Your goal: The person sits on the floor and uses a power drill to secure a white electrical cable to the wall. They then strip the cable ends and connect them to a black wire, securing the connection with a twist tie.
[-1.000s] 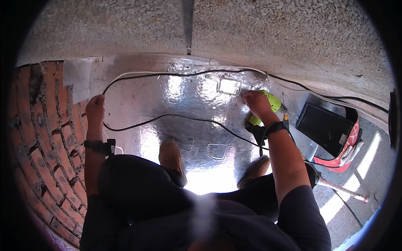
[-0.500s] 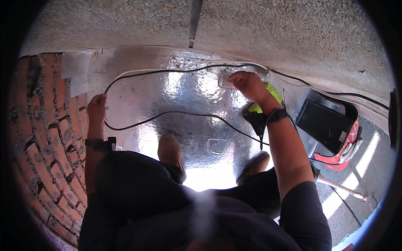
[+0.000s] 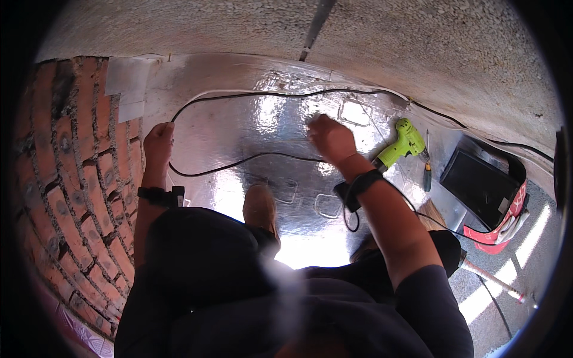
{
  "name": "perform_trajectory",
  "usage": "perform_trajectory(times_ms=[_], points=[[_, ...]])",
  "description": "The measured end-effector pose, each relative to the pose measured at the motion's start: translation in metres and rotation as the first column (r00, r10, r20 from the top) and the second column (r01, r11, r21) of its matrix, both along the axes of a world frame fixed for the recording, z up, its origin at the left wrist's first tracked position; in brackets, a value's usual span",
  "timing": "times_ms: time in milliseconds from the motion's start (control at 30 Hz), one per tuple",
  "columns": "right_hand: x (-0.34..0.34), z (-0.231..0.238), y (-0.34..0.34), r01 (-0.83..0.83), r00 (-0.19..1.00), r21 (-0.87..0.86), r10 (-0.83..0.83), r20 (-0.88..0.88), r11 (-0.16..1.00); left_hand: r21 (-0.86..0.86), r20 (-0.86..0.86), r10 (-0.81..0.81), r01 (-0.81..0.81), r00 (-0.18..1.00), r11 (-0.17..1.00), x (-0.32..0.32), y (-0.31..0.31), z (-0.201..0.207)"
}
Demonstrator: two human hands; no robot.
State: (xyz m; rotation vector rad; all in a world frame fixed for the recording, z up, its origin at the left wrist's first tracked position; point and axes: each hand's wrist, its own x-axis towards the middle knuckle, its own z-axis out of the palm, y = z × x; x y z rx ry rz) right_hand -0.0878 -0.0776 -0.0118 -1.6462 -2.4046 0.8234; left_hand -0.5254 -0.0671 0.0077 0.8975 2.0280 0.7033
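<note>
My left hand [image 3: 159, 144], by the brick wall, is closed round a bend of black cable [image 3: 245, 94]. The cable runs from there along the foot of the rough wall, and its other side loops back across the silvery sheet [image 3: 227, 134] toward my right forearm. Over the middle of the sheet, my right hand [image 3: 333, 140] has its fingers drawn together; whatever may be in them is hidden. A faint pale strand shows to its left. Beyond my right wrist lies a lime-green pistol-shaped tool [image 3: 406, 143], partly covered by my arm.
A small dark-handled hand tool [image 3: 427, 173] lies right of the green tool. Further right is a red bag [image 3: 492, 246] with a black tray-like box [image 3: 479, 186]. A broom [image 3: 433, 213] lies near my right knee. Brick wall [image 3: 77, 197] bounds the left; my shoe [image 3: 260, 210] is on the sheet.
My right hand has moved left and nearer to me, uncovering the green tool. My left hand keeps its grip on the cable. The whole view has shifted slightly.
</note>
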Motion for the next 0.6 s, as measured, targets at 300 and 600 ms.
perform_trajectory(times_ms=[300,600], points=[[-0.032,-0.014,-0.011,-0.022,0.988,-0.048,0.029,0.149,0.999,-0.028,0.094,0.061,-0.059,0.994,0.998,0.006,-0.014,0.024],[-0.074,0.020,0.015,-0.096,0.993,-0.224,0.078,-0.086,0.970,-0.033,0.227,0.091,-0.086,0.970,0.996,0.027,-0.025,0.073]])
